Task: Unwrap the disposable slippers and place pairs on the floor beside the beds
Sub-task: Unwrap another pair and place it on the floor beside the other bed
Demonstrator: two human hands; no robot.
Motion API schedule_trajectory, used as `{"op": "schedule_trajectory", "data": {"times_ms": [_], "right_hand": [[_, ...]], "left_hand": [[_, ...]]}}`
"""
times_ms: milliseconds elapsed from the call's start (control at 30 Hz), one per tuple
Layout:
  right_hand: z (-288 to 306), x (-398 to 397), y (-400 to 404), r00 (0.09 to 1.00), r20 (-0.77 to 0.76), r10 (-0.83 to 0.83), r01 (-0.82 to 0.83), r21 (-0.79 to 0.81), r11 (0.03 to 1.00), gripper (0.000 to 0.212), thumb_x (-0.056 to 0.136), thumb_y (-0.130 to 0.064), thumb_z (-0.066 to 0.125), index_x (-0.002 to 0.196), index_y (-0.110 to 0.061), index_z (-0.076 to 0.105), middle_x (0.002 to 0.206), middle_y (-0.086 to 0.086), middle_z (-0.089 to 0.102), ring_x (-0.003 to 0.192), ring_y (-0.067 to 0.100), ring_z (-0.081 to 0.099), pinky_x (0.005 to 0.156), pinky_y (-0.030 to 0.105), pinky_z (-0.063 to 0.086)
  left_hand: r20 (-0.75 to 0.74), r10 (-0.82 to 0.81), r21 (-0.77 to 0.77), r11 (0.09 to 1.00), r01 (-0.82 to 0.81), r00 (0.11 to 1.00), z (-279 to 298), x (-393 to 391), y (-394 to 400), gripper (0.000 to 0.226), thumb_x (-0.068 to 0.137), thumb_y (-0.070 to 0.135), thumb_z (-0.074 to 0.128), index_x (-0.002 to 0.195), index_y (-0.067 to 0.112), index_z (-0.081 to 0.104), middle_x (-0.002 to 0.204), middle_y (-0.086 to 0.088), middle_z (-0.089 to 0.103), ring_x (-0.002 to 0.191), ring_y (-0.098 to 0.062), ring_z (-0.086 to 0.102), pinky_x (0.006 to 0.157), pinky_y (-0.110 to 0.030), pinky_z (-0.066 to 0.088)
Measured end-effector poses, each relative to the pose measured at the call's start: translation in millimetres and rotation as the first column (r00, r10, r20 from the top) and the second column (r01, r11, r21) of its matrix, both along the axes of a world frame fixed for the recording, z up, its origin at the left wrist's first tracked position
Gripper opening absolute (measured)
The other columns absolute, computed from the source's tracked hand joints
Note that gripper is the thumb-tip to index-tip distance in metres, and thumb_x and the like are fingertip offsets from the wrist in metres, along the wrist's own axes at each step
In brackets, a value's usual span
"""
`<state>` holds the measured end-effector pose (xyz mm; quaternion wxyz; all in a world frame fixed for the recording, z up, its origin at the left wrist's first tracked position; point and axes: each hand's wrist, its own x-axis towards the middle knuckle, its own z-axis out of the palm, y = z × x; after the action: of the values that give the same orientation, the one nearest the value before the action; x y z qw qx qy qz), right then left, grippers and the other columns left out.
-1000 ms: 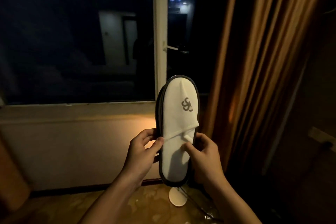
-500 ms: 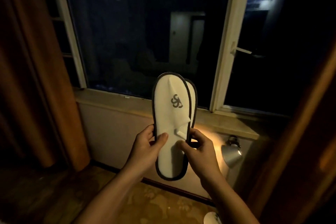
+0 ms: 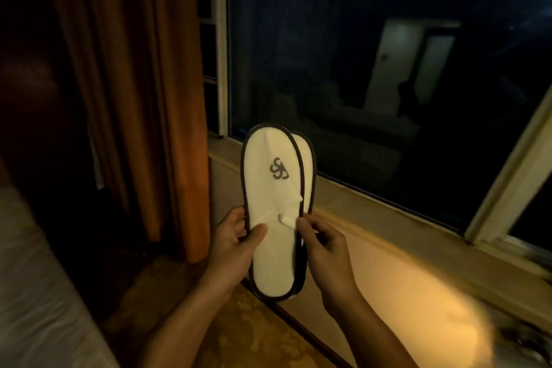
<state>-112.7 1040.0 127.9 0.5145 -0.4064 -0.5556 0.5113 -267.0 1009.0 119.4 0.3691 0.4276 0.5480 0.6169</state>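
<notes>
Before the window (image 3: 373,69): slippers (image 3: 273,218) being held upright, stacked.
Left hand (image 3: 233,245): gripping the left edge.
Right hand (image 3: 325,251): pinching the right edge.

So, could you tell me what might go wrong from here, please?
1. The slippers are stacked, pinched only at mid-edges by the left hand and right hand; the rear slipper might slide out.
2. The room is dim, so the floor spot by the bed may be misjudged.
</notes>
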Motion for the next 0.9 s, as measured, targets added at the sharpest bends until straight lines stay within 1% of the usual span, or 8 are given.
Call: {"op": "schedule_trajectory", "data": {"times_ms": [167,367,433,533,633,700,833,900], "right_hand": [[-6.0,-47.0,43.8,0.994,-0.015,0.108,-0.108,-0.028,0.994,0.021,0.099,-0.021,0.055,0.101,-0.018,0.076,0.094,-0.009,0.078,0.083,0.001,0.071,0.063,0.011,0.053],[-18.5,-81.2,93.3,0.977,-0.028,0.211,-0.213,-0.077,0.974,0.015,0.095,-0.019,0.063,0.101,-0.014,0.077,0.094,-0.005,0.078,0.083,0.004,0.072,0.065,0.014,0.055],[-21.4,-87.0,114.8,0.967,-0.008,0.254,-0.254,-0.074,0.964,0.015,0.091,-0.021,0.069,0.103,-0.017,0.077,0.094,-0.008,0.077,0.085,0.005,0.072,0.067,0.016,0.056],[-26.5,-92.1,151.8,0.951,0.03,0.308,-0.305,-0.074,0.949,0.017,0.087,-0.026,0.074,0.105,-0.027,0.077,0.094,-0.008,0.076,0.088,0.008,0.072,0.072,0.02,0.059],[-34.3,-100.4,190.7,0.925,0.067,0.375,-0.37,-0.078,0.926,0.02,0.087,-0.028,0.075,0.107,-0.029,0.076,0.102,-0.005,0.076,0.097,0.013,0.071,0.085,0.031,0.059],[-37.7,-109.7,214.4,0.898,0.043,0.437,-0.433,-0.078,0.898,0.019,0.089,-0.023,0.073,0.108,-0.024,0.076,0.104,-0.004,0.077,0.098,0.013,0.071,0.088,0.031,0.058],[-43.7,-145.4,245.0,0.841,0.084,0.535,-0.531,-0.067,0.845,0.015,0.089,-0.025,0.074,0.104,-0.027,0.076,0.097,-0.006,0.077,0.088,0.01,0.072,0.079,0.031,0.059],[-45.9,-173.1,253.6,0.799,0.099,0.593,-0.589,-0.067,0.805,0.018,0.089,-0.029,0.073,0.107,-0.027,0.076,0.091,-0.009,0.077,0.085,0.009,0.072,0.075,0.032,0.058]], "left_hand": [[-0.008,0.111,-0.035,0.993,-0.112,0.994,-12.9,-48.6,28.7,0.038,0.091,0.02,0.068,0.125,0.03,0.055,0.113,0.011,0.07,0.099,-0.004,0.069,0.074,-0.02,0.058],[-0.114,0.204,-0.108,0.97,-0.216,0.972,-24.2,-82.5,63.4,0.037,0.092,0.023,0.067,0.126,0.022,0.052,0.113,0.006,0.068,0.094,-0.005,0.067,0.063,-0.016,0.057],[-0.181,0.252,-0.121,0.953,-0.276,0.951,-28.1,-90.7,80.9,0.045,0.089,0.027,0.07,0.129,0.017,0.053,0.117,0.002,0.067,0.096,-0.007,0.066,0.066,-0.018,0.056],[-0.26,0.29,-0.107,0.939,-0.326,0.921,-34.4,-96.6,108.7,0.048,0.089,0.022,0.07,0.133,0.012,0.052,0.122,-0.002,0.064,0.101,-0.01,0.063,0.062,-0.01,0.053],[-0.271,0.341,-0.104,0.919,-0.38,0.9,-37.0,-98.8,133.0,0.046,0.09,0.017,0.07,0.131,0.007,0.052,0.119,-0.004,0.065,0.107,-0.018,0.064,0.065,-0.007,0.052],[-0.261,0.392,-0.088,0.901,-0.426,0.882,-40.0,-100.5,145.8,0.04,0.091,0.013,0.068,0.128,0.006,0.055,0.115,-0.001,0.067,0.107,-0.016,0.067,0.068,-0.009,0.054],[-0.112,0.521,-0.078,0.844,-0.53,0.846,-37.8,-111.1,154.0,0.034,0.092,0.004,0.065,0.124,0.014,0.055,0.104,0.009,0.065,0.09,0.002,0.065,0.066,-0.009,0.053],[-0.116,0.609,-0.076,0.783,-0.618,0.785,-39.1,-129.5,156.0,0.026,0.091,0.005,0.067,0.114,0.014,0.059,0.096,0.005,0.066,0.08,0.005,0.066,0.064,-0.008,0.052]]}}
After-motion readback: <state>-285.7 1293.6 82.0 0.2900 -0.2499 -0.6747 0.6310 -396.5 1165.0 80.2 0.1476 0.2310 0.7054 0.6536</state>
